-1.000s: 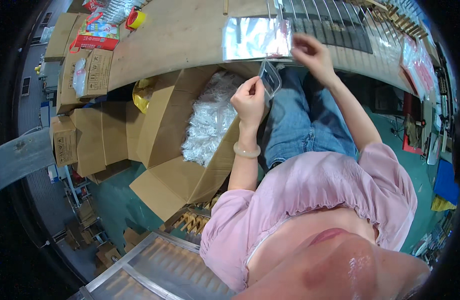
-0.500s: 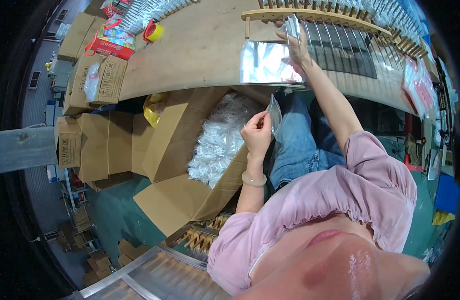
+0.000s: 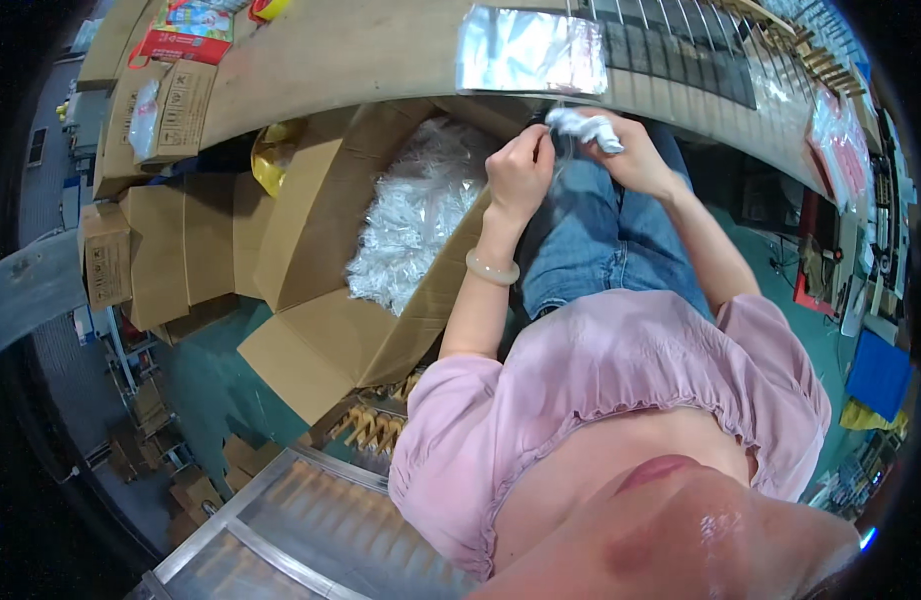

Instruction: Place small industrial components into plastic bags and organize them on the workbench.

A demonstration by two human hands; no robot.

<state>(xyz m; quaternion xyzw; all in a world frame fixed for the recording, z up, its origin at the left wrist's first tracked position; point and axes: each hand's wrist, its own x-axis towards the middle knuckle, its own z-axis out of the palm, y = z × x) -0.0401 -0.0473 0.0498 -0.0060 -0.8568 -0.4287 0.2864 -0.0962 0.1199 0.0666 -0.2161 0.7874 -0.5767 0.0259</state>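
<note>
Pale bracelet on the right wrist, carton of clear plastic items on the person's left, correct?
Wrong side: the head view shows the pale bracelet on the wrist of the left hand. The carton of clear plastic items is on the person's left.

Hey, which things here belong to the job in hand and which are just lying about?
Likely in use:
- white item, right hand
- clear plastic, left hand
- glossy sheets
- carton of clear packets

Likely just lying about:
- red box
- yellow bag
- blue panel
</note>
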